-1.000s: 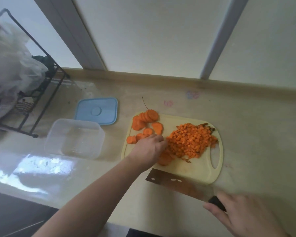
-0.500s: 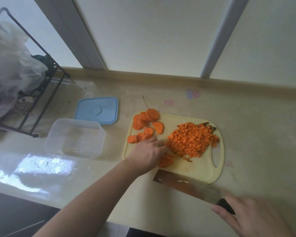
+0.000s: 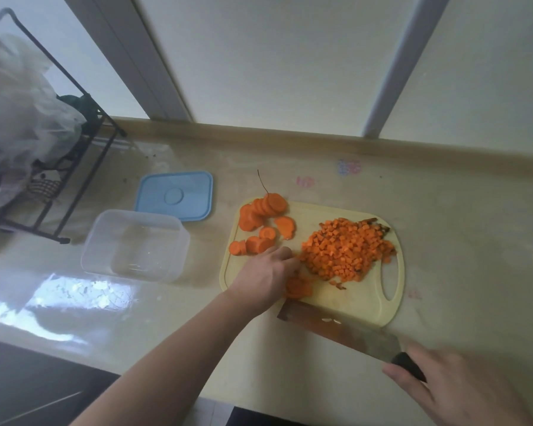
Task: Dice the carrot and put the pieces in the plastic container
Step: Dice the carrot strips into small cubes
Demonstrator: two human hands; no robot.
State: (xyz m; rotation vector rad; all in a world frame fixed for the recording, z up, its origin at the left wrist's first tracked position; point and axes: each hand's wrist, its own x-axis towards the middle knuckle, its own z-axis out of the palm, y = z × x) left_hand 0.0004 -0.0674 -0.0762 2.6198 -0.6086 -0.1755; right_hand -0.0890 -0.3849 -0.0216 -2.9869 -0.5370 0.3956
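Observation:
A pale yellow cutting board lies on the counter. A heap of diced carrot covers its right half. Round carrot slices lie at its far left corner. My left hand rests on the board, fingers pressed onto a small stack of carrot slices near the front edge. My right hand grips the black handle of a cleaver; the blade lies low over the board's front edge, pointing left. The clear plastic container stands empty left of the board.
A blue lid lies behind the container. A black wire rack with a plastic bag stands at the far left. A window sill runs along the back of the counter.
My left hand has slid the slice stack slightly toward the board's front edge. The cleaver and my right hand shifted a little to the right and nearer the board's front edge.

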